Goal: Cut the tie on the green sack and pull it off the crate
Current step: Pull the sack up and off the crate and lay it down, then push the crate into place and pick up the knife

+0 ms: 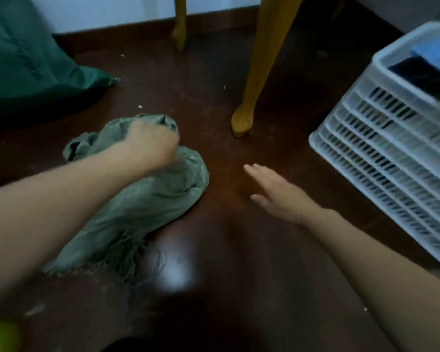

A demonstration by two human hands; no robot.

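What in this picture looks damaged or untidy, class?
The sack lies crumpled on the floor, its near edge frayed into loose threads. Small pale scraps dot the floor around it. The crate stands uncovered and looks intact.

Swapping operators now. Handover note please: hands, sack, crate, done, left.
Left hand: closed in a fist on the crumpled green sack, which lies on the floor.
Right hand: open, empty, hovering above the floor.
White crate: uncovered, standing apart to the right, dark and blue items inside.
Done: sack is off the crate.
Left: nothing obvious beyond letting go of the sack; the tie isn't visible.
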